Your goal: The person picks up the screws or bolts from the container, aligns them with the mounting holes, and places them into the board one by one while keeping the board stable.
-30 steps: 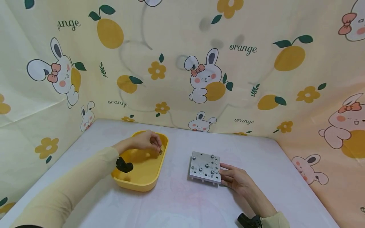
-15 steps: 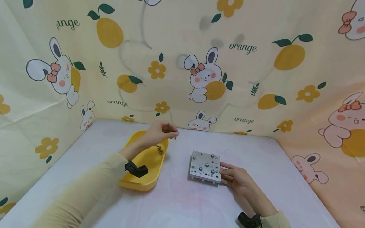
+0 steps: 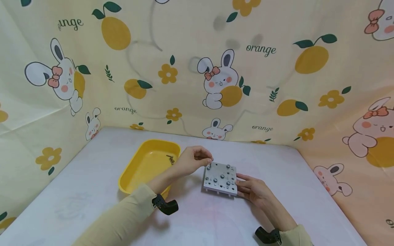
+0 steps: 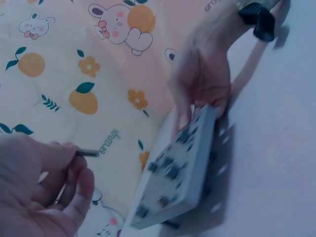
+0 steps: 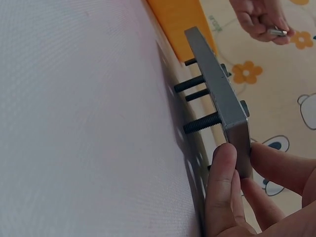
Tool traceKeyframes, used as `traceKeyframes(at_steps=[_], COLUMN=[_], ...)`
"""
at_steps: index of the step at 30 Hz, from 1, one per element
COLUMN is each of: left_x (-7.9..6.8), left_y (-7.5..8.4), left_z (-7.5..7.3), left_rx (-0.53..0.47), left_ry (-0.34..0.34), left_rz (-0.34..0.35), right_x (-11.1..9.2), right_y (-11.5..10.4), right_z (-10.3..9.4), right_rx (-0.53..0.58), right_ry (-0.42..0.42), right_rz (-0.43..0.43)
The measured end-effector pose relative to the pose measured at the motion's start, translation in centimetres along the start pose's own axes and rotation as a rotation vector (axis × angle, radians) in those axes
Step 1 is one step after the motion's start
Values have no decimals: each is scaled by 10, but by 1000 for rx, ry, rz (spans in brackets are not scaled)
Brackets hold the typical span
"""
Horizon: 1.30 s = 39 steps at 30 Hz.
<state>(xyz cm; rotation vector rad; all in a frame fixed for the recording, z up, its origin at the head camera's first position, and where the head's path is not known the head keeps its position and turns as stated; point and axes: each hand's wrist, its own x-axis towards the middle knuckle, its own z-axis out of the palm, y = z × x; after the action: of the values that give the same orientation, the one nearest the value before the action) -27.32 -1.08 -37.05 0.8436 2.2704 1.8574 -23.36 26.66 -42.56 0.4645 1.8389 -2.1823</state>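
My left hand (image 3: 191, 161) pinches a small metal screw (image 4: 88, 153) between thumb and fingers, just over the back left corner of a square metal plate (image 3: 212, 188). In the left wrist view the screw sticks out past the fingertips, apart from the plate. My right hand (image 3: 254, 192) grips the plate by its right edge, thumb and fingers on opposite faces. Several screws stand in holes in its top. In the right wrist view, threaded shanks (image 5: 202, 122) poke out underneath, holding the plate's face off the white table (image 5: 89, 123).
A yellow tray (image 3: 135, 164) stands left of the plate, partly behind the left forearm. A few loose screws (image 3: 170, 159) lie at its right side. A patterned cloth (image 3: 184, 75) rises behind the table and along both sides.
My left hand has come out of the yellow tray with a screw and moved right to the plate's back left corner. The right hand keeps its hold on the plate, which stays in place.
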Motion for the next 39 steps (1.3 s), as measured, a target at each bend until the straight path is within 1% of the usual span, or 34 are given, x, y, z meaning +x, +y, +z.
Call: traceKeyframes(at_steps=[3, 5, 10, 14, 17, 20, 23, 28, 31, 35, 39], left_x=[-7, -11, -20, -26, -29, -31, -31, -31, -32, -35, -37], left_y=[-4, -6, -14, -26, -35, -42, -46, -46, -47, -49, -50], left_z=[11, 17, 33, 40, 42, 42, 41, 37, 36, 36, 37], left_rx=[24, 40, 48, 44, 50, 54, 61, 110, 136, 142, 151], left_ry=[1, 13, 68, 106, 120, 118, 111, 93, 85, 70, 61], left_rz=[-8, -10, -6, 9, 13, 13, 25, 50, 50, 45, 65], right_x=[0, 0, 1, 1, 1, 1, 1, 1, 1, 1, -1], right_y=[-1, -2, -3, -2, -2, -2, -3, -4, -3, -1, 0], right_z=[-1, -1, -2, -1, -1, 0, 0, 0, 1, 2, 2], right_rx=[8, 13, 20, 20, 19, 17, 20, 16, 12, 1, -6], right_ry=[-1, -3, -1, -2, -4, -5, -10, -22, -17, -1, 3], right_rz=[-2, 1, 4, -2, -3, -2, -5, -11, -7, 4, 7])
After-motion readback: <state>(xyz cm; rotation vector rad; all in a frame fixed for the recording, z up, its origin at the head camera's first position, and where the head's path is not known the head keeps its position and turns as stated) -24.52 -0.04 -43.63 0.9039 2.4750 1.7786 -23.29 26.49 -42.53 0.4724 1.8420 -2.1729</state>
